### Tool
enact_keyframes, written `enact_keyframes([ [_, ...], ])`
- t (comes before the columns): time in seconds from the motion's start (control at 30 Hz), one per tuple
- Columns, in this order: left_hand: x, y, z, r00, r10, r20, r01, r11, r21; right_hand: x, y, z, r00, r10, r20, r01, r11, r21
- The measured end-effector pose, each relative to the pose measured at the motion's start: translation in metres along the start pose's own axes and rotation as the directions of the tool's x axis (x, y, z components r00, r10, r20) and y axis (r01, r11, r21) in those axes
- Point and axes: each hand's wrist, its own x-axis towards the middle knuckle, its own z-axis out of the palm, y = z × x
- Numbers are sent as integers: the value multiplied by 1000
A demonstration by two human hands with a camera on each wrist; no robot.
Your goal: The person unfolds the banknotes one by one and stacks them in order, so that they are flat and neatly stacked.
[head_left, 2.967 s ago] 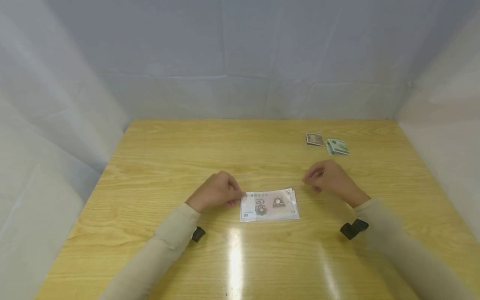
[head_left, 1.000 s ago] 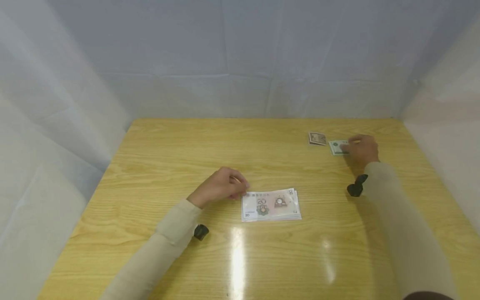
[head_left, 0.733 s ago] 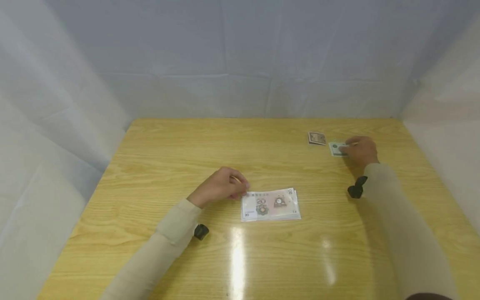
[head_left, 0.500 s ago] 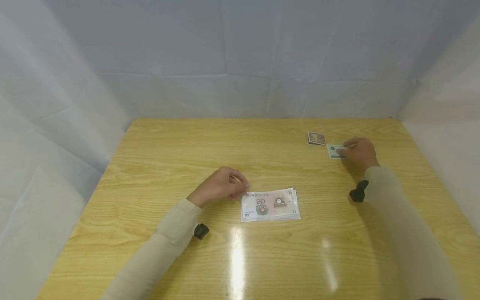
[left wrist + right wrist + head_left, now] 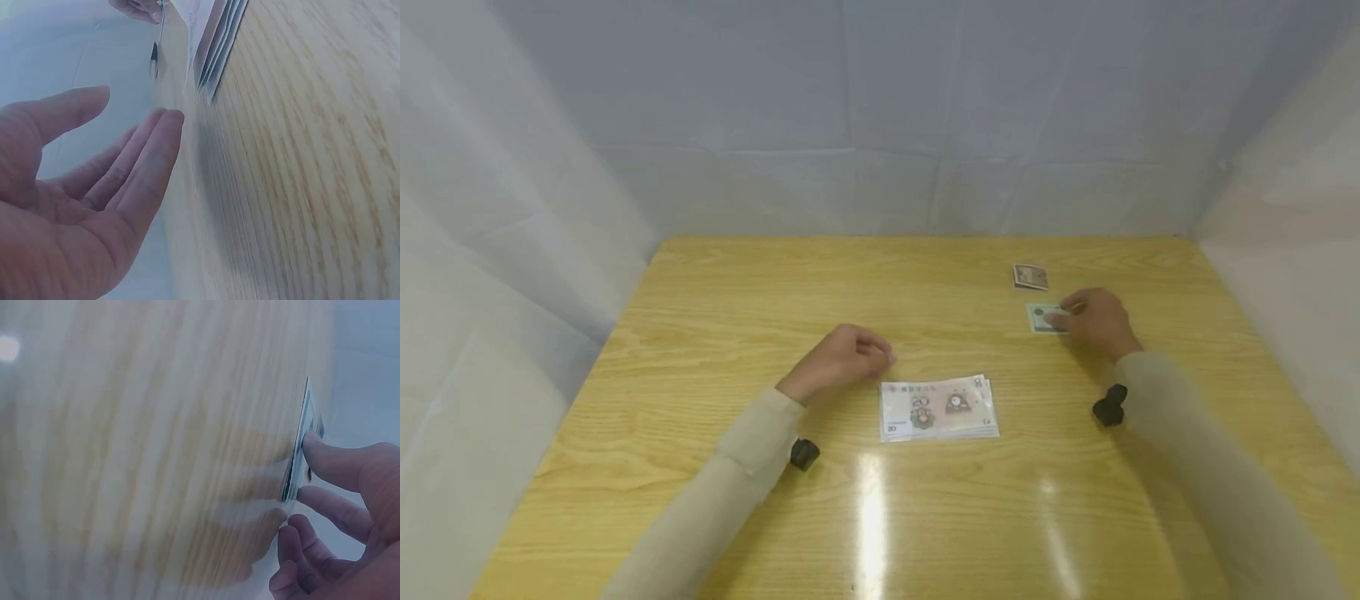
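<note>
In the head view my right hand (image 5: 1099,322) pinches a small folded green banknote (image 5: 1040,318), close over the table on the right. The right wrist view has its thumb on the face of the green note (image 5: 305,419) and the forefinger at its lower edge. A stack of pale 20 banknotes (image 5: 940,410) lies flat at mid-table, one on top of another with edges slightly offset. Just beyond its upper left corner is my left hand (image 5: 842,360), fingers loosely extended and holding nothing. Folded ends of that note stack (image 5: 219,50) show ahead of the left fingertips in the left wrist view.
A small folded brown banknote (image 5: 1030,277) lies near the table's back edge, beyond the right hand. The glossy wooden table (image 5: 760,292) is bounded by pale cloth (image 5: 895,192) at the back and both sides.
The right hand has gone from the table's middle to the green note, gripped it and drawn it left and nearer. The left hand has lifted off the stack's corner.
</note>
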Motion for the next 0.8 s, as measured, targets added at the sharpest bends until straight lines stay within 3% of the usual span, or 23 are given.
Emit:
enact_keyframes([
  [0.6, 22, 6, 8, 998, -55, 9, 55, 986, -157, -6, -47, 33, 996, -91, -3, 90, 995, -51],
  [0.8, 32, 7, 14, 997, -72, 17, 74, 968, -238, -3, -61, 44, 991, -133, 1, 133, 989, -66],
])
